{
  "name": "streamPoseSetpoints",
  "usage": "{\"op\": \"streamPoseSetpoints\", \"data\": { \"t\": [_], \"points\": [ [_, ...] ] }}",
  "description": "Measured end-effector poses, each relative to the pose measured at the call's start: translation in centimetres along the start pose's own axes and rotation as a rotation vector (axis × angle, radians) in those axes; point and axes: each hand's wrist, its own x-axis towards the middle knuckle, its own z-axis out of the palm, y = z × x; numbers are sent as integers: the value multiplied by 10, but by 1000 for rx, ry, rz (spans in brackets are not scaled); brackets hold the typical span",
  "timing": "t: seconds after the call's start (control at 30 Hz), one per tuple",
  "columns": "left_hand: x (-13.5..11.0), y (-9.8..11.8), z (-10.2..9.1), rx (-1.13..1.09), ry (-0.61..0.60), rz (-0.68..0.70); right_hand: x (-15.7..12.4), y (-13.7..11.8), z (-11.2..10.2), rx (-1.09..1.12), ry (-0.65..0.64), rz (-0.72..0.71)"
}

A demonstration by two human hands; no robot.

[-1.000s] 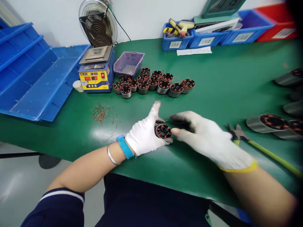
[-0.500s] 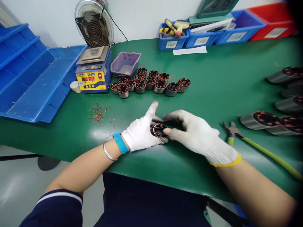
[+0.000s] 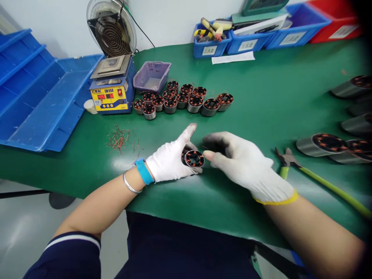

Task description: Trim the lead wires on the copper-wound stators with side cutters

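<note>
A small round stator with copper windings (image 3: 193, 158) rests in my left hand (image 3: 172, 159), which wears a white glove and is closed around it above the green table (image 3: 270, 100). The index finger of that hand points up. My right hand (image 3: 241, 161), also gloved, is just right of the stator. Its thumb and fingers are pinched together at the stator's rim, and what they hold is too small to make out.
Several more wound stators (image 3: 186, 100) stand in a cluster behind my hands. A yellow and blue solder pot (image 3: 112, 91) with a fan, a purple tray (image 3: 151, 75), wire clippings (image 3: 119, 138), green-handled pliers (image 3: 308, 170), larger stators (image 3: 322, 144) and blue bins (image 3: 212, 44) surround the work area.
My right hand has shifted slightly at the stator's rim, and the fingers have moved a little apart from the left hand. The view has drifted slightly.
</note>
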Motion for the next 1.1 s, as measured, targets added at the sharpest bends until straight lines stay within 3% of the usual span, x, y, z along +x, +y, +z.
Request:
{"op": "streamPoseSetpoints", "data": {
  "t": [0.07,0.13,0.33,0.47,0.57,0.67,0.87,0.97,1.03,1.1],
  "points": [
    [0,1,-1,16,-9,-10,1,-4,5,-12,13,-119],
    [1,1,-3,18,-23,-18,0,-8,6,-77,-9,-145],
    [1,-2,-4,-8,-53,24,-13,-4,-8,-419,-97,69],
    [1,-3,-6,-2,-66,40,-21,2,-12,-433,48,-184],
    [1,-3,-8,-3,-83,45,-21,6,-10,-414,1,-290],
    [2,-3,-10,15,-91,47,-15,6,-6,-501,-108,-216],
    [3,0,-11,48,-88,40,-6,-1,-2,-657,-138,-81],
    [3,1,-11,44,-75,46,-11,7,-7,-666,-200,-81],
    [3,1,-10,47,-73,50,-16,13,-14,-695,-181,-96],
    [3,2,-10,64,-74,33,-23,15,-23,-720,-63,-69]
  ]
}}
